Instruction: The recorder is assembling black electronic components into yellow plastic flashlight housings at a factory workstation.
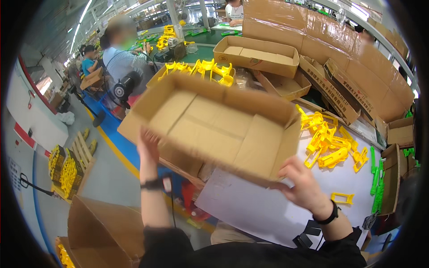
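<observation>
A shallow open cardboard box (219, 127) is tilted up in front of me, its bare brown bottom showing. My left hand (149, 144) grips its near left edge. At the near right corner, my right hand (296, 179) is closed on the rim, with part of the fingers hidden. The box hangs over the left part of the white tabletop (250, 201). To the right of the box lies a pile of yellow plastic parts (330, 142). Nearer to me on the table is a single yellow frame (351, 199). Green plastic parts (378, 192) line the table's right edge.
Behind the held box stand a box of yellow parts (225, 80) and more cardboard trays (254, 60). A black fan (127, 87) and a co-worker (120, 49) are at the far left. A large carton (103, 228) stands lower left, before crates of yellow parts (69, 176).
</observation>
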Action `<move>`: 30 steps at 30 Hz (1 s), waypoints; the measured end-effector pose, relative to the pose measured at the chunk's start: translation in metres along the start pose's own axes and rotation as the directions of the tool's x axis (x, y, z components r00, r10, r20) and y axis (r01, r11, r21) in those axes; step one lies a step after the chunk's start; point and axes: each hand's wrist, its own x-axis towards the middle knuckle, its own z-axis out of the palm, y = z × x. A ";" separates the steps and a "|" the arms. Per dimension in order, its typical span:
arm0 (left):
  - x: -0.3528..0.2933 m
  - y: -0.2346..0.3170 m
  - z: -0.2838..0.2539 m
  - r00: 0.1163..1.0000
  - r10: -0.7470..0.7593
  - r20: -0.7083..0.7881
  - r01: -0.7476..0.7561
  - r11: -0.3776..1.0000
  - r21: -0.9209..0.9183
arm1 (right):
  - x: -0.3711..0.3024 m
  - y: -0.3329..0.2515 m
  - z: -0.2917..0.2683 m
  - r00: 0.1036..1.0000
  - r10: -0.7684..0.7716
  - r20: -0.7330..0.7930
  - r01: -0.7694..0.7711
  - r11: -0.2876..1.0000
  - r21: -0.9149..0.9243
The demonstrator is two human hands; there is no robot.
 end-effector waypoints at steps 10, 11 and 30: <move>-0.135 -0.040 0.025 0.977 0.190 0.095 -0.211 0.914 0.345 | 0.038 0.008 0.152 0.985 -0.135 -0.109 0.154 0.969 0.193; -0.140 -0.036 0.039 0.981 0.158 0.113 -0.187 0.930 0.316 | 0.044 -0.001 0.154 0.995 -0.060 -0.081 0.079 0.961 0.267; -0.331 -0.209 0.263 0.148 -0.003 0.989 -0.975 0.168 0.146 | -0.325 0.141 -0.082 0.433 0.851 -0.297 -0.881 0.330 -0.339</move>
